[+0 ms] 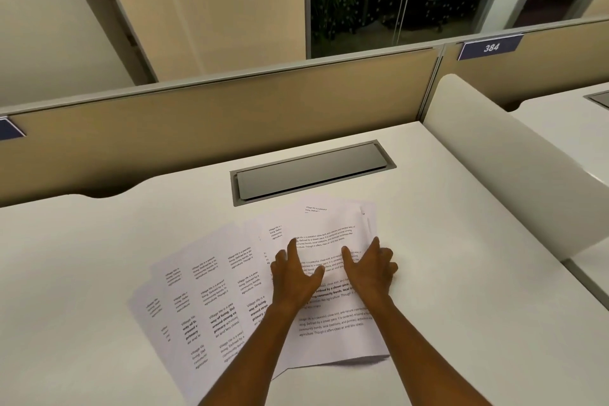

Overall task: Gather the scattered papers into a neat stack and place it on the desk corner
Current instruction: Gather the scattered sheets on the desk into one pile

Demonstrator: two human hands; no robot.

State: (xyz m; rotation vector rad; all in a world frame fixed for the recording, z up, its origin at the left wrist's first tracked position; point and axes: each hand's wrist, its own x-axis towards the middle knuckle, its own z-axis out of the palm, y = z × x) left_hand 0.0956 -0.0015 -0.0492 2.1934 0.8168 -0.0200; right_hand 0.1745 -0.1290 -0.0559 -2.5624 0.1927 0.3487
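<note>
Several printed white papers (211,300) lie fanned out and overlapping on the white desk (82,257), spread from the lower left up to the middle. The topmost sheet (333,326) lies at the right end of the fan. My left hand (295,270) rests flat on this sheet with fingers spread and straight. My right hand (370,265) rests on the same sheet near its right edge, thumb stretched out to the left, fingers lightly bent. Both forearms cover the lower part of the sheets.
A grey cable hatch (309,171) is set into the desk just behind the papers. A beige partition (214,115) closes the far edge. A white divider panel (501,168) bounds the right side, with the desk's far right corner (415,138) beside it.
</note>
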